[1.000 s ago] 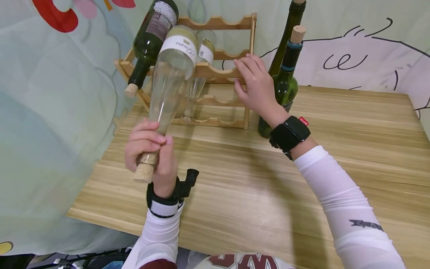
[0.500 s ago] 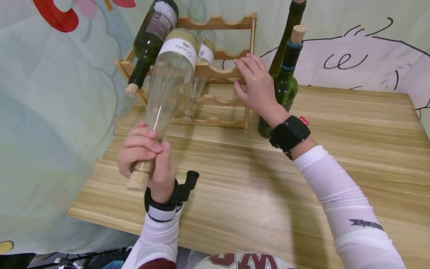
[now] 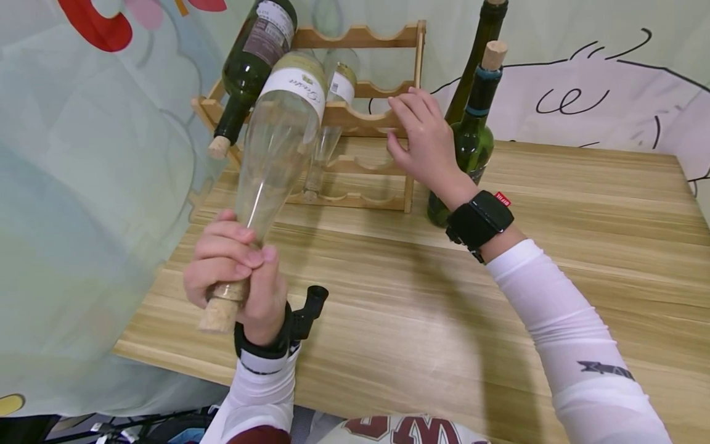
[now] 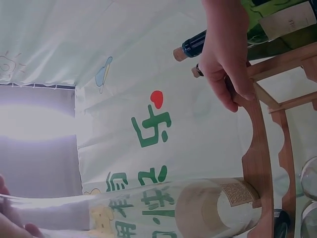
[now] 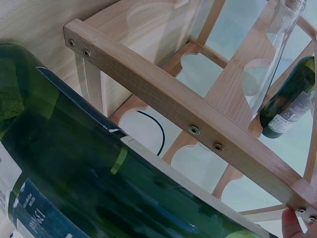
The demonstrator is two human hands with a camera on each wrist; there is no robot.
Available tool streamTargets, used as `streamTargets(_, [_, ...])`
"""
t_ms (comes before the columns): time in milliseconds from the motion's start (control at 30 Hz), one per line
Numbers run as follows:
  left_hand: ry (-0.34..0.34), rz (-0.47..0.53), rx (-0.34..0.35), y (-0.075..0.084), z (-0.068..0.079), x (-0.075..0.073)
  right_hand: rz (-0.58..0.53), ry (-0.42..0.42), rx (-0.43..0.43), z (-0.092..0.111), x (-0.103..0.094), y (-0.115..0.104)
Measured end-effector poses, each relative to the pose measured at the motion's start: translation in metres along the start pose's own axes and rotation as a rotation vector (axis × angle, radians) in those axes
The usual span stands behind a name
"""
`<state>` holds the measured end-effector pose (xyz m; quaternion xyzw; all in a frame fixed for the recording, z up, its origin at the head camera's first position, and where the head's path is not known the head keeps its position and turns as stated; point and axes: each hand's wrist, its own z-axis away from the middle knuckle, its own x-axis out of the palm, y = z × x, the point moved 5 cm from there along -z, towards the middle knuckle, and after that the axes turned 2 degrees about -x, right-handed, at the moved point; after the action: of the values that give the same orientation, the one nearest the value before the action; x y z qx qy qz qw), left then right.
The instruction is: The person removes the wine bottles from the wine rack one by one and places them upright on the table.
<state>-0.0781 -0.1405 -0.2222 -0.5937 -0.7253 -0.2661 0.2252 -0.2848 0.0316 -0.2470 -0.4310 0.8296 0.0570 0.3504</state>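
Note:
My left hand grips a clear glass wine bottle around its neck, just behind the cork. The bottle slants with its cork toward me, and its white-labelled base end overlaps the upper front rail of the wooden wine rack. In the left wrist view, that clear bottle meets the rack's curved rail. My right hand holds the rack's upper right corner, fingers over the rail and thumb below. A fingertip shows at the rack's end in the right wrist view.
A dark red-wine bottle lies at the rack's upper left, cork forward. Another clear bottle rests lower in the rack. Two corked green bottles, the nearer one with a blue-ringed neck, stand right beside the rack, close to my right forearm.
My left hand has drawn the clear bottle toward me and slightly left, its cork end lower in view. The right hand stays on the rack's corner.

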Motion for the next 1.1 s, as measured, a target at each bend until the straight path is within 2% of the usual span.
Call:
streamTargets(400, [-0.026,0.105,0.051,0.005,-0.001,-0.011,-0.001,-0.006,0.002,0.000,-0.001,-0.001])
streamTargets(633, [-0.024,0.122,0.078,0.009,-0.002,-0.016,0.004,-0.009,0.000,-0.001,-0.002,-0.002])
streamTargets(767, [-0.014,0.128,0.105,0.012,-0.003,-0.020,0.006,-0.025,0.003,-0.001,-0.002,-0.002])
streamTargets(1100, [0.043,0.201,0.107,0.024,-0.009,-0.027,0.005,-0.076,-0.005,0.001,-0.002,-0.001])
